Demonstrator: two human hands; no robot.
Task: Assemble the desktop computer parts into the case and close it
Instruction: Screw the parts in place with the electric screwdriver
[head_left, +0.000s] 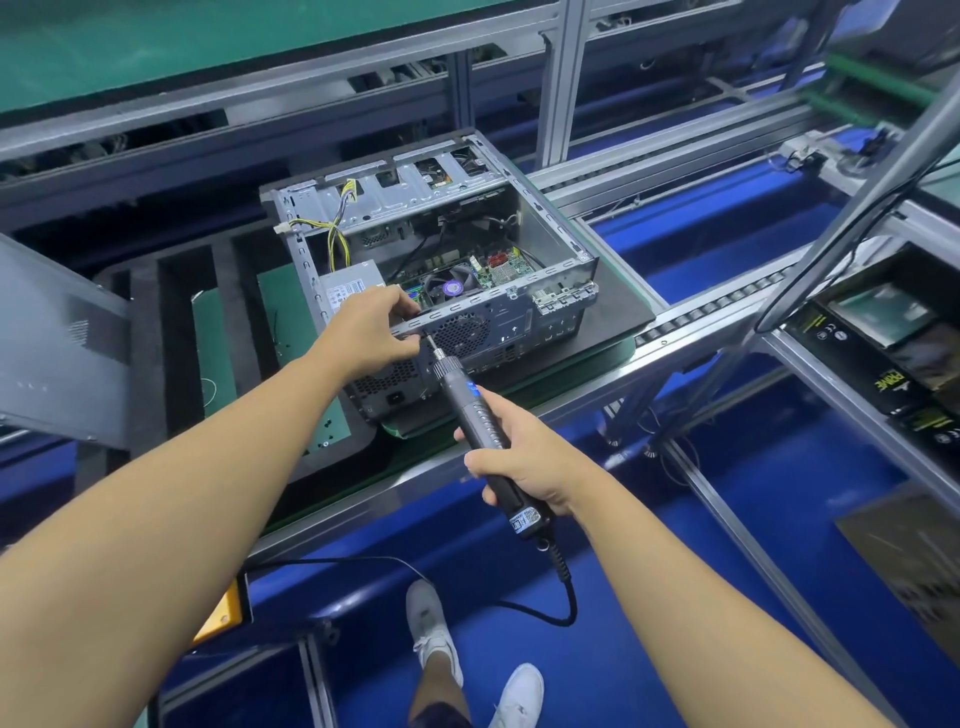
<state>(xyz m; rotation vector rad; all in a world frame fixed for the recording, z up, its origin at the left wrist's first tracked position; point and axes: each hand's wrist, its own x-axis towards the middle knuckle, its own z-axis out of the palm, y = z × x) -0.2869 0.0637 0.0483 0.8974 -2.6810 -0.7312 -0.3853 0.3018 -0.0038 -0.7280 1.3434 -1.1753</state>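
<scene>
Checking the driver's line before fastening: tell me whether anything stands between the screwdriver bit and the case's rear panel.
Nothing visible does. The right hand holds the screwdriver, whose bit meets the rear panel beside the fan grille. The left hand pinches the panel's top edge, its fingers beside the tip, not across it.

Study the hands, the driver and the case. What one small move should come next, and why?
Probably run the electric screwdriver and press in: the right hand grips it, its bit tip meets the upper rear edge of the case, and the left hand grips that edge beside it.
</scene>
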